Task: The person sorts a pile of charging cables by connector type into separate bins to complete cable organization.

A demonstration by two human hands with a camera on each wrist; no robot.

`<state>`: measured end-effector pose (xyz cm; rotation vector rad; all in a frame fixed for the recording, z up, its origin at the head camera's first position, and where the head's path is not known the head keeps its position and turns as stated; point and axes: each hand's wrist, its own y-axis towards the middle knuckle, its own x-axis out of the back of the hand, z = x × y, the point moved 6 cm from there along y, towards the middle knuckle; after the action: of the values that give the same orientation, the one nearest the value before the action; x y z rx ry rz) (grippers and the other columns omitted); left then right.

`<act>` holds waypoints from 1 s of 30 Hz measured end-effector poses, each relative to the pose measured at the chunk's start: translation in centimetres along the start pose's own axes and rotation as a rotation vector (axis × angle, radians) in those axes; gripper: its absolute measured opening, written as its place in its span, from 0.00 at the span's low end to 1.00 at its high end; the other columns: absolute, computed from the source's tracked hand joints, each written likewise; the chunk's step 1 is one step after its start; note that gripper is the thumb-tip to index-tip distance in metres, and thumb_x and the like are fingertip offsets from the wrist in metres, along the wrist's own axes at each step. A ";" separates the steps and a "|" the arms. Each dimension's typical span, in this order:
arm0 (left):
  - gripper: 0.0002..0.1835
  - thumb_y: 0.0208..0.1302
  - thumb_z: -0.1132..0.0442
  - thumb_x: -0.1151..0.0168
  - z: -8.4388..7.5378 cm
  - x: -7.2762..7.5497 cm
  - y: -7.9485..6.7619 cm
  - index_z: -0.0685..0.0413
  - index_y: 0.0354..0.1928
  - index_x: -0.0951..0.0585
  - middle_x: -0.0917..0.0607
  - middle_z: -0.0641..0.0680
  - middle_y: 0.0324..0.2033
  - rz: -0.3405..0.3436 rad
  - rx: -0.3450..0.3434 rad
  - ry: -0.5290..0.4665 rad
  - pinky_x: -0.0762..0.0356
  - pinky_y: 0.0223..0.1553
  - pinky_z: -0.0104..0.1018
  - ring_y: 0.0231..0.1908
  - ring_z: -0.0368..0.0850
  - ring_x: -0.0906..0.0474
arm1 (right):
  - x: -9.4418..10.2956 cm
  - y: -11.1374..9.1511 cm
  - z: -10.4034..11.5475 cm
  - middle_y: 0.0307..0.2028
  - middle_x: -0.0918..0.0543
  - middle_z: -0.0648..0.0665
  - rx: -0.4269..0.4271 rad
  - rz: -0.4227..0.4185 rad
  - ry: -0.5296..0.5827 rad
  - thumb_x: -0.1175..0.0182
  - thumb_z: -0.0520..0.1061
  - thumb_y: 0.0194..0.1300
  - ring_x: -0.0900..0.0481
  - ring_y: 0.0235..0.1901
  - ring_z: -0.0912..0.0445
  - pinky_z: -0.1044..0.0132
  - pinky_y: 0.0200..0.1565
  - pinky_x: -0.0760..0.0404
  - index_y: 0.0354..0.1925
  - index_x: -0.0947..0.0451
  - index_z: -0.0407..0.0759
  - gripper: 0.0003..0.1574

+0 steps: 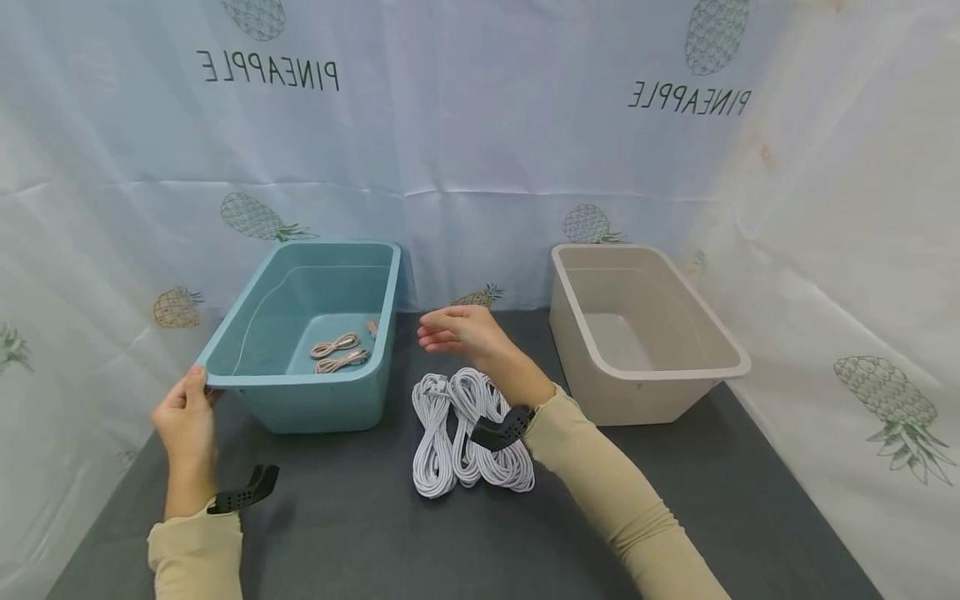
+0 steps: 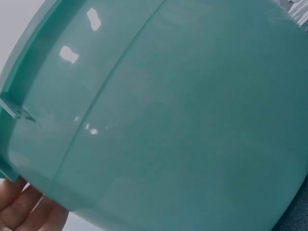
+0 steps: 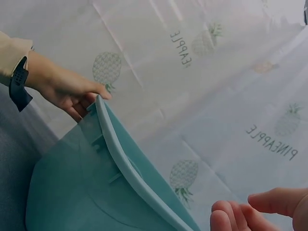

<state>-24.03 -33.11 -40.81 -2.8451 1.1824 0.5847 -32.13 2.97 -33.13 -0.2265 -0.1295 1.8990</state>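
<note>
My left hand (image 1: 187, 417) grips the front left corner of a blue plastic bin (image 1: 360, 408), thumb over the rim and fingers curled underneath. The right wrist view shows that same left hand (image 3: 72, 91) at the bin's rim (image 3: 120, 154). Two coiled beige cables (image 1: 341, 360) lie in the bin, and a small brownish piece (image 1: 372, 328) shows partly behind its right rim. My right hand (image 1: 465, 333) hovers to the right of the bin with loosely bent fingers and nothing in them. Below it, bundled white cables (image 1: 433, 437) lie on the dark table, partly hidden by my right wrist.
A beige bin (image 1: 637, 392) stands at the right on the dark table (image 1: 360, 517). A white curtain (image 1: 480, 125) with pineapple prints hangs behind the bins and along both sides. Black wrist cameras (image 1: 501, 429) sit on both wrists.
</note>
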 end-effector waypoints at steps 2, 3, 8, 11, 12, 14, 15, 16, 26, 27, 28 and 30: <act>0.10 0.68 0.59 0.41 0.0 -0.2 -0.1 0.47 0.30 0.14 0.15 0.36 0.27 0.009 0.014 0.020 0.22 0.33 0.11 0.29 0.25 0.18 | 0.8 -0.6 0.1 0.27 0.16 0.49 0.007 -0.006 -0.002 0.40 0.39 0.65 0.15 0.27 0.61 0.71 0.36 0.13 0.53 0.24 0.28 0.21; 0.09 0.68 0.58 0.41 0.0 -0.2 -0.2 0.48 0.32 0.13 0.15 0.36 0.28 0.013 0.022 0.029 0.22 0.34 0.11 0.30 0.25 0.18 | 1.2 -0.9 0.1 0.27 0.16 0.50 0.012 -0.008 -0.009 0.40 0.39 0.65 0.15 0.27 0.62 0.72 0.35 0.14 0.53 0.24 0.27 0.21; 0.11 0.70 0.58 0.45 -0.1 0.1 -1.0 0.50 0.36 0.14 0.14 0.37 0.29 -0.001 0.052 -0.010 0.21 0.35 0.13 0.31 0.27 0.17 | 3.2 -2.4 0.1 0.26 0.16 0.51 0.032 -0.017 -0.041 0.42 0.39 0.67 0.15 0.27 0.62 0.73 0.35 0.14 0.55 0.26 0.25 0.22; 0.14 0.72 0.58 0.48 0.0 0.7 -1.5 0.47 0.32 0.15 0.14 0.37 0.27 -0.027 0.062 0.005 0.20 0.35 0.13 0.30 0.27 0.16 | 4.6 -3.1 0.0 0.25 0.15 0.52 0.041 -0.036 -0.036 0.43 0.39 0.68 0.15 0.27 0.63 0.73 0.35 0.14 0.55 0.26 0.24 0.22; 0.14 0.73 0.57 0.49 0.0 0.9 -1.7 0.46 0.32 0.16 0.14 0.37 0.27 -0.035 0.072 0.030 0.21 0.35 0.13 0.30 0.26 0.16 | 5.1 -3.2 -0.1 0.25 0.15 0.52 0.045 -0.042 -0.033 0.43 0.38 0.68 0.15 0.27 0.63 0.74 0.34 0.14 0.55 0.26 0.24 0.22; 0.15 0.73 0.57 0.50 0.0 1.3 -2.0 0.47 0.32 0.16 0.15 0.37 0.27 -0.049 0.084 0.071 0.21 0.35 0.13 0.30 0.26 0.16 | 5.9 -3.6 -0.1 0.25 0.15 0.53 0.057 -0.048 -0.032 0.44 0.38 0.68 0.15 0.27 0.63 0.73 0.35 0.14 0.55 0.27 0.23 0.22; 0.15 0.73 0.57 0.51 0.0 1.5 -2.2 0.47 0.33 0.16 0.15 0.37 0.27 -0.049 0.088 0.096 0.21 0.35 0.12 0.31 0.26 0.17 | 6.3 -3.8 -0.1 0.25 0.15 0.53 0.062 -0.052 -0.036 0.44 0.38 0.68 0.15 0.27 0.63 0.73 0.35 0.14 0.55 0.27 0.23 0.23; 0.15 0.73 0.57 0.52 0.1 1.7 -2.4 0.47 0.33 0.16 0.15 0.36 0.28 -0.047 0.091 0.120 0.22 0.35 0.12 0.31 0.26 0.17 | 6.6 -3.9 -0.1 0.25 0.15 0.53 0.067 -0.056 -0.041 0.44 0.38 0.68 0.15 0.27 0.63 0.73 0.35 0.14 0.55 0.28 0.22 0.23; 0.13 0.72 0.58 0.50 0.3 3.2 -4.3 0.52 0.37 0.16 0.14 0.36 0.24 0.058 0.180 0.266 0.21 0.34 0.12 0.28 0.26 0.16 | 11.0 -6.2 0.4 0.26 0.14 0.55 0.128 -0.076 -0.083 0.46 0.39 0.69 0.15 0.28 0.64 0.74 0.36 0.14 0.41 0.21 0.38 0.08; 0.13 0.73 0.58 0.50 0.4 3.4 -4.5 0.51 0.37 0.16 0.14 0.35 0.24 0.082 0.194 0.296 0.21 0.34 0.12 0.27 0.25 0.16 | 11.5 -6.4 0.5 0.26 0.14 0.55 0.132 -0.070 -0.079 0.46 0.39 0.69 0.15 0.28 0.64 0.74 0.36 0.14 0.39 0.21 0.40 0.07; 0.14 0.73 0.57 0.51 0.5 3.5 -4.7 0.50 0.37 0.16 0.14 0.34 0.24 0.116 0.205 0.330 0.21 0.34 0.12 0.28 0.25 0.17 | 11.9 -6.6 0.5 0.26 0.14 0.55 0.134 -0.070 -0.080 0.46 0.39 0.69 0.15 0.29 0.64 0.75 0.37 0.14 0.37 0.21 0.43 0.07; 0.14 0.74 0.56 0.53 0.9 3.5 -5.2 0.48 0.39 0.17 0.15 0.31 0.25 0.206 0.210 0.432 0.21 0.34 0.12 0.28 0.23 0.17 | 12.8 -7.2 0.7 0.27 0.14 0.56 0.144 -0.069 -0.099 0.46 0.39 0.69 0.15 0.29 0.64 0.75 0.37 0.14 0.38 0.21 0.42 0.07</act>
<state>-18.49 -31.70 -43.54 -2.7614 1.5000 -0.1644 -29.75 17.40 -32.23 -0.0303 -0.0657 1.8419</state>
